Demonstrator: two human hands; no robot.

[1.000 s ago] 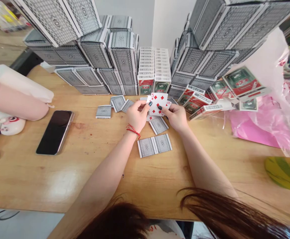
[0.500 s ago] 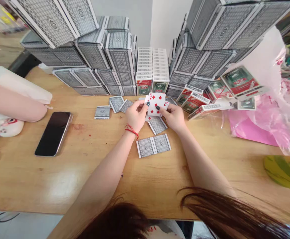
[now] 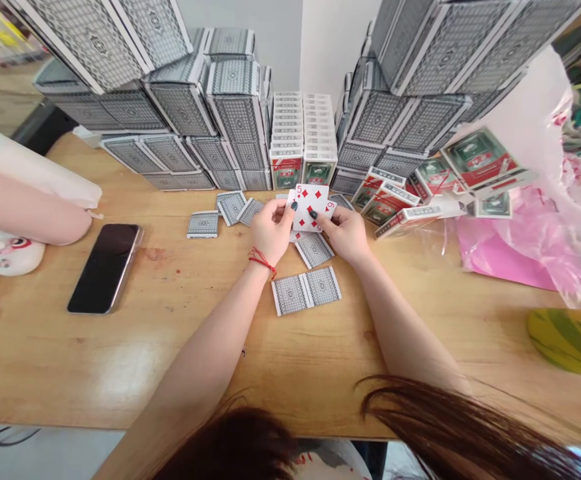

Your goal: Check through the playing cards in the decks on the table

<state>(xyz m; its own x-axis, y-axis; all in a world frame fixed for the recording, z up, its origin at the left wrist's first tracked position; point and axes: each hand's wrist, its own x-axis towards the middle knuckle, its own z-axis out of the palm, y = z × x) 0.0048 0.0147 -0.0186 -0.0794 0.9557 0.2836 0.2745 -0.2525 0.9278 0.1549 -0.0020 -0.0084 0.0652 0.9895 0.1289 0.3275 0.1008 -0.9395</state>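
Observation:
Between my hands is a small group of playing cards (image 3: 312, 200), faces toward me, with a five of diamonds in front and a six showing its corner at the right. My left hand (image 3: 271, 230) pinches their left side, thumb on the face. On the right side, my right hand (image 3: 344, 233) grips them with its thumb on the front too. Just below lies a face-down card (image 3: 314, 249), close to a red-marked card partly hidden by my hands. Nearer to me, a pair of face-down cards (image 3: 306, 291) rests side by side on the table.
More face-down cards (image 3: 202, 225) lie left of my hands. Tall stacks of card-back boxes (image 3: 235, 107) rise behind, with rows of boxed decks (image 3: 286, 170) between them. Loose boxed decks (image 3: 390, 203) and pink plastic (image 3: 505, 253) are at right; a phone (image 3: 104, 268) lies left.
The whole view has shifted very slightly. My hands keep the same hold on the cards, and nothing else has visibly moved.

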